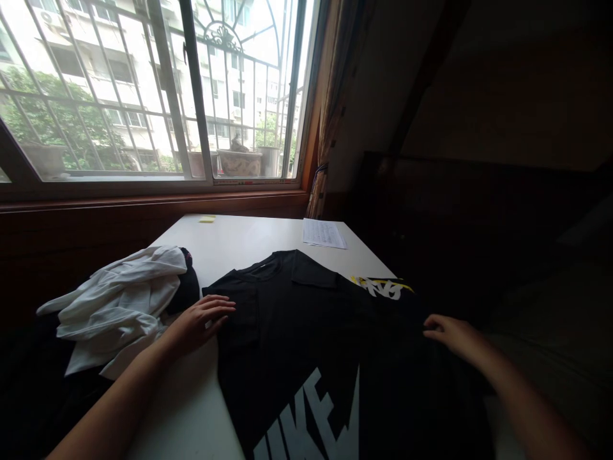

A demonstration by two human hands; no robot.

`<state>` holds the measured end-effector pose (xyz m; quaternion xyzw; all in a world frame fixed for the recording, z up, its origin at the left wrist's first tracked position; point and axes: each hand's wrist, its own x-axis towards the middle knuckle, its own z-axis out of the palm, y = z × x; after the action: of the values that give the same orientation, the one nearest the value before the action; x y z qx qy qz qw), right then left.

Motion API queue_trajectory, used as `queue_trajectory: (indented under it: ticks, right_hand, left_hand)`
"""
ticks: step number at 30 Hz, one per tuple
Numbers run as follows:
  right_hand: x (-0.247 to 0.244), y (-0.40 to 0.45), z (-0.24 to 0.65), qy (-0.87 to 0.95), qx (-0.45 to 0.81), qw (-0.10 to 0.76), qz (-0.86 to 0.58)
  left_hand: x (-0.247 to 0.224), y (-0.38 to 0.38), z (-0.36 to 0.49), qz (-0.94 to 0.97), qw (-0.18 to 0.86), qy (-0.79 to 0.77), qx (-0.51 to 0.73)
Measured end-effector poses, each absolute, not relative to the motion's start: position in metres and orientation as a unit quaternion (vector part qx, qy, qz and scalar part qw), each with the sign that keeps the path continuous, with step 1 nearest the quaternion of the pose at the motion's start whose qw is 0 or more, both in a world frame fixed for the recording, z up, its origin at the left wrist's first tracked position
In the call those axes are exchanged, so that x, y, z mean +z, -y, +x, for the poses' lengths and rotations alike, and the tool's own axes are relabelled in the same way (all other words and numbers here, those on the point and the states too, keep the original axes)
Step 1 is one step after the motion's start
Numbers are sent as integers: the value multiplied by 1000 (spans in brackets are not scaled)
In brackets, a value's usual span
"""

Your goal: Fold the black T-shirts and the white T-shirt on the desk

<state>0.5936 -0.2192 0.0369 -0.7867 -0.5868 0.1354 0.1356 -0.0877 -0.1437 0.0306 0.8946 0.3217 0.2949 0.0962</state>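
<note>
A black T-shirt [287, 332] with large grey lettering lies spread on the white table, its neckline toward the window. My left hand [204, 319] rests at the shirt's left sleeve, palm down, fingers stretched out and holding nothing. On the right, my right hand [443, 331] is at the edge of the dark cloth, thumb and forefinger close together; what lies between them is too dark to make out. Dark fabric with a white and yellow print [383, 289] lies beside the shirt at the right.
A heap of white clothing [124, 300] with black cloth sits on the table's left side. Printed papers [324, 234] and a small yellow note [207, 219] lie toward the far edge of the white table [253, 233]. Beyond are a barred window and a curtain [330, 115].
</note>
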Motion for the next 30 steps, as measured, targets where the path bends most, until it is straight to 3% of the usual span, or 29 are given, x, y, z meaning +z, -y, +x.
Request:
queue_trajectory:
  ticks: [6, 11, 18, 22, 27, 30]
  right_hand:
    - [30, 203, 602, 598, 134, 117, -782]
    - [34, 198, 600, 599, 115, 133, -782]
    - [36, 177, 586, 608, 99, 140, -775]
    - [33, 156, 578, 627, 65, 147, -762]
    - [29, 140, 568, 616, 48, 156, -771]
    - [26, 145, 570, 597, 78, 167, -781]
  left_hand:
    - [26, 138, -98, 891, 54, -371, 256]
    - [53, 152, -98, 900, 103, -382, 184]
    - [66, 168, -100, 770, 445, -454, 51]
    - [68, 169, -100, 710, 544, -444, 57]
    - [63, 158, -97, 795, 409, -382, 236]
    - [50, 151, -94, 835, 327, -358, 259]
